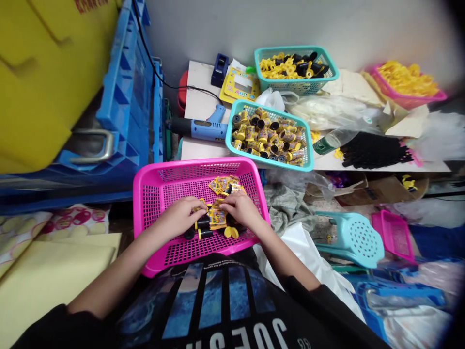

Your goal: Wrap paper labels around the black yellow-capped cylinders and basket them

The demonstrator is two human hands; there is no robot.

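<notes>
Yellow printed paper, a small label [218, 216], sits pinched between our two hands in the middle of the pink basket [152, 194] on our lap. Our left hand [180, 214] meets it from the left, fingers curled shut on its near edge and on a black tube [202, 223] just under it. Our right hand [241, 208] closes on the label's right edge from the other side, thumb and fingertips pressed together. The two hands almost touch, so neither is nearer; the label lies between the fingertips of both.

That tube's long axis runs left to right, across our body, from the left hand's fingers toward the right hand's palm. A second black tube [205, 234] lies just below the first, parallel to it, and yellow caps [231, 232] rest under the right wrist. Just beyond the right hand's knuckles, further from us, a loose heap of yellow labels [223, 184] lies on the basket floor.

Well beyond both hands, on the low white table [196, 104], a teal basket [308, 145] holds many wrapped tubes, and a blue glue gun [209, 127] lies to its left.
</notes>
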